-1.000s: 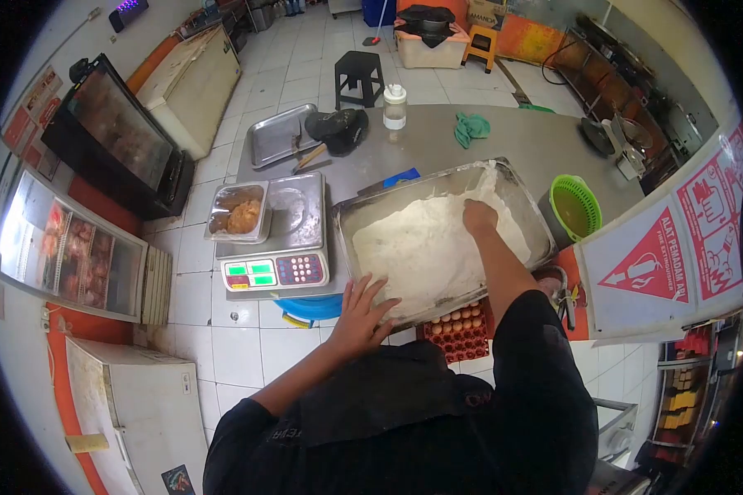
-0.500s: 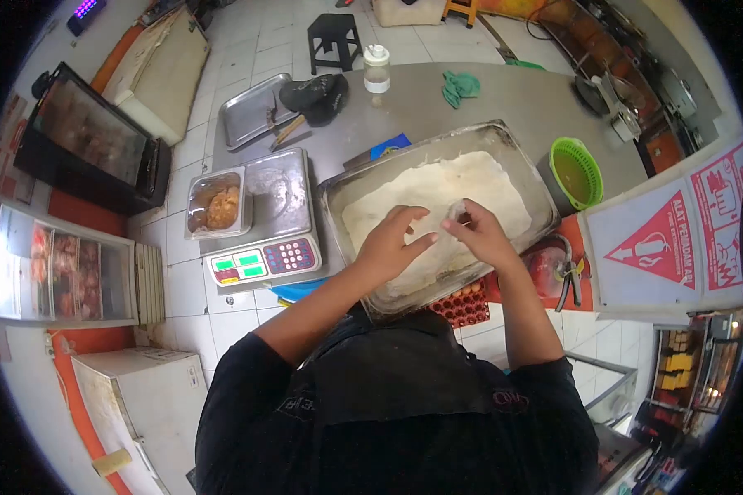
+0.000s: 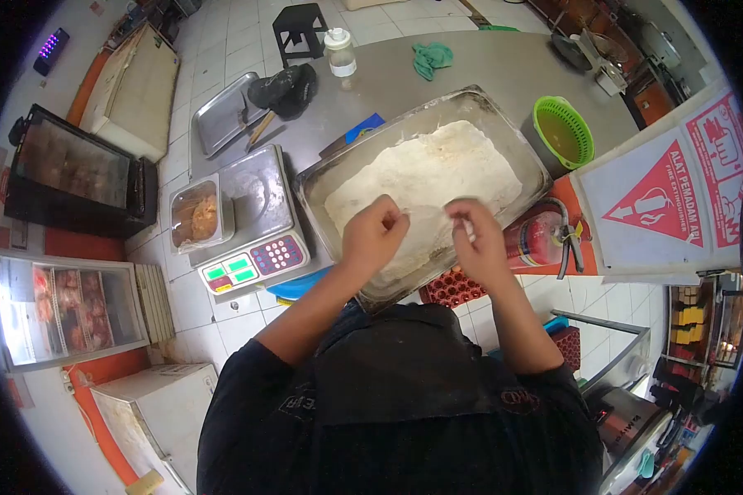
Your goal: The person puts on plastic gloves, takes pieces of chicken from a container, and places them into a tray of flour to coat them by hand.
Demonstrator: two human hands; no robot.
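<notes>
A large, worn metal pan (image 3: 473, 106) lies in front of me on the steel table, with a broad bed of white flour (image 3: 437, 161) in it. Over the near half of the flour, my left hand (image 3: 376, 233) is closed, its fingers curled in against the thumb. My right hand (image 3: 476, 239) hovers a short way to the right, fingers bent toward the thumb and slightly blurred. Both hands are above the pan, with a gap of pale flour between them. What the fingers hold, if anything, I cannot tell.
Left of the pan, a digital scale (image 3: 264, 198) carries a metal container (image 3: 227, 216) of orange-brown food. A green basket (image 3: 588, 136) sits in a bucket at right. Behind are a bottle (image 3: 339, 56), green cloth (image 3: 432, 59), black cap (image 3: 287, 91) and tray (image 3: 215, 124). Red egg trays (image 3: 454, 287) are below.
My left hand has gone from spread fingers to a curled grip. My right hand has lowered slightly toward me, and the pale bit at its fingertips no longer shows. The view has shifted.
</notes>
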